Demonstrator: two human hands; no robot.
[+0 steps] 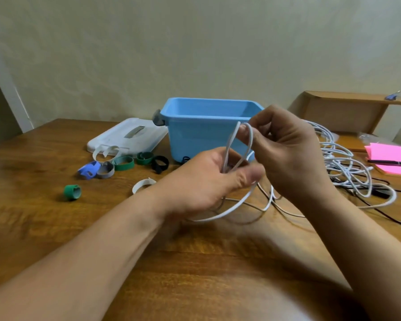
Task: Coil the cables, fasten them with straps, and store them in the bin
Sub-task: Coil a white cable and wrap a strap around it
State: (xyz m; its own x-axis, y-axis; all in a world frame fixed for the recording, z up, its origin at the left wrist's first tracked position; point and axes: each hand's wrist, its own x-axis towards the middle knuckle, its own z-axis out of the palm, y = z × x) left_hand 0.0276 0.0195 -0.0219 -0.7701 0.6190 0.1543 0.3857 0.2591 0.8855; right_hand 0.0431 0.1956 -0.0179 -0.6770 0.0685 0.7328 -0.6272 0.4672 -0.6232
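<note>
Head view | left hand (208,181) grips white cable (229,144) loop base, right hand (285,154) pinches its top | we make every loop equal.

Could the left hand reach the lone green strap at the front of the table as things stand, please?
Probably yes: nothing lies between the left hand and the green strap. But it grips the white cable loops, so it would likely need to pass them to the right hand first.
</note>
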